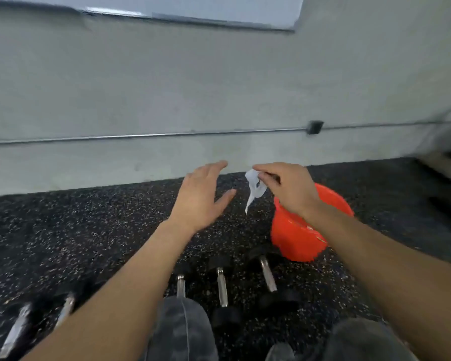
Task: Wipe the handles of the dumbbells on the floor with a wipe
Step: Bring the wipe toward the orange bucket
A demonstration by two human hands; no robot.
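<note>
Right hand [288, 190] up over bucket [301, 238], pinching wipe [254, 187]; wipe dangling, clear of floor [89, 230]. Left hand [201, 196] just beside, fingers spread, holding nothing. Dumbbells [221, 286] in a row on floor below forearms, chrome handles bare. Left forearm crossing over two of them. Orange bucket just right of row. Conduit [141, 136] along wall [167, 87].

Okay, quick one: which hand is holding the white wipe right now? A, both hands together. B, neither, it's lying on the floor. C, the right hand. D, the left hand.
C: the right hand pinches the crumpled white wipe above the orange plastic bucket, while the left hand is open and apart from it.
</note>
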